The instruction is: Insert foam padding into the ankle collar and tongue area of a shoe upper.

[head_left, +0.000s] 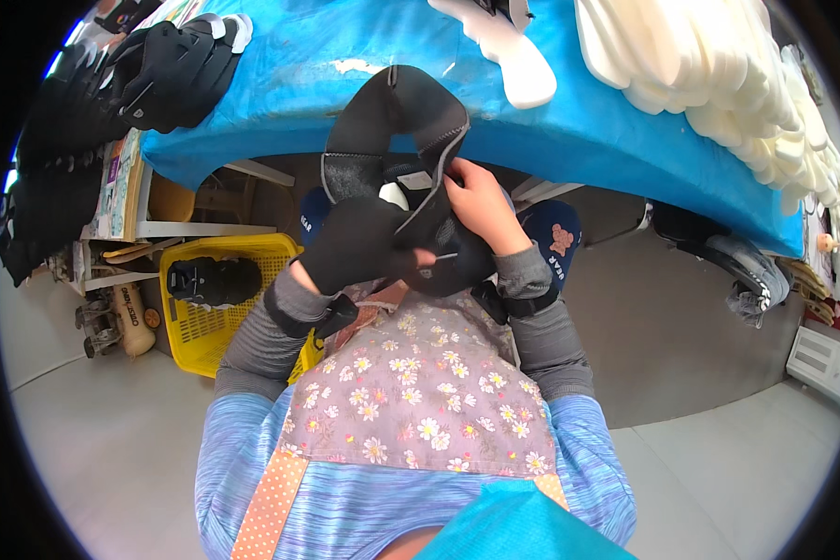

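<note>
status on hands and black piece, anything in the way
Left hand gripping, right hand pinching edge. Black piece held between them. Nothing visibly blocking.

Soft matt cloth against slick blue plastic

The bench (289, 70) wears a blue sheet (588, 140) that looks like plastic: glossy, creased. In front of the bench, the black piece (369, 112) appears to be soft, matt fabric, smooth around the collar, with a fuzzy grey patch (347, 173) and raised stitching. The left hand (355, 238) wears what looks like a matt black cloth glove. Off-white shapes (644, 47) on the bench's right end look like smooth, dull foam or plastic. Below the bench's left end, the yellow basket (196, 341) is perforated plastic with a slight sheen. Facing the bench are a matt printed-cloth apron (411, 383) and ribbed grey knit sleeves (551, 341).
</note>
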### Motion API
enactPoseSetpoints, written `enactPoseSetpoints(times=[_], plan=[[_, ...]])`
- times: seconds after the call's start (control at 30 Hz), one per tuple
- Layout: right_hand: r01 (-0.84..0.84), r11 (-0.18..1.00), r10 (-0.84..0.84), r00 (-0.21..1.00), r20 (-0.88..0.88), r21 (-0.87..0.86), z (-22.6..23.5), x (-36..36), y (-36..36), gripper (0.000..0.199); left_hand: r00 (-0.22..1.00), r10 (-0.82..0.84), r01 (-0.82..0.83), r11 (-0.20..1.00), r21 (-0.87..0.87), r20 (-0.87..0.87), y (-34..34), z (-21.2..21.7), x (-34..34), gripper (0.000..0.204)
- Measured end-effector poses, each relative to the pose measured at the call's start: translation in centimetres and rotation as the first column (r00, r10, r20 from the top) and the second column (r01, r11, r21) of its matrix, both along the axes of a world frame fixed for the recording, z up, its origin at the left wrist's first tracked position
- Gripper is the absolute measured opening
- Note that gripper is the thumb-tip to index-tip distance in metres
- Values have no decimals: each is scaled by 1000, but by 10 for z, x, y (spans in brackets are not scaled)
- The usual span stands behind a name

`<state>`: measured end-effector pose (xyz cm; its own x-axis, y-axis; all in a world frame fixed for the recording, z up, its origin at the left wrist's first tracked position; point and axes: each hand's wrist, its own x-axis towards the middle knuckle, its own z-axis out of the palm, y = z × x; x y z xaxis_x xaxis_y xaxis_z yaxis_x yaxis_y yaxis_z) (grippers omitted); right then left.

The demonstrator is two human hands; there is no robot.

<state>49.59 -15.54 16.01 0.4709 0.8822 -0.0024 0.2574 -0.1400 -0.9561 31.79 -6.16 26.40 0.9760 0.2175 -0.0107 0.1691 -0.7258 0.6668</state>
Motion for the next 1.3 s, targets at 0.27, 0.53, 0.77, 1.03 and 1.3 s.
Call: enactPoseSetpoints(times=[0.27, 0.53, 0.77, 1.03, 1.3], plan=[[354, 872, -359, 932, -50, 338, 16, 11, -39, 19, 937, 347, -324, 911, -256, 48, -5, -47, 8, 32], [-191, 966, 29, 748, -663, -174, -50, -19, -118, 49, 889, 433, -335, 838, -430, 151, -11, -46, 13, 23], [123, 976, 139, 271, -952, 178, -17, -34, -71, 41, 871, 491, -362, 627, -690, -11, -17, -43, 11, 33], [131, 975, 137, 284, -949, 180, -26, -34, -63, 43, 807, 586, -440, 680, -587, 75, -5, -73, 10, 38], [128, 958, 216, 259, -941, 256, -49, -42, -65, 47, 963, 256, -263, 961, -81, -80, 30, -89, 16, 32]])
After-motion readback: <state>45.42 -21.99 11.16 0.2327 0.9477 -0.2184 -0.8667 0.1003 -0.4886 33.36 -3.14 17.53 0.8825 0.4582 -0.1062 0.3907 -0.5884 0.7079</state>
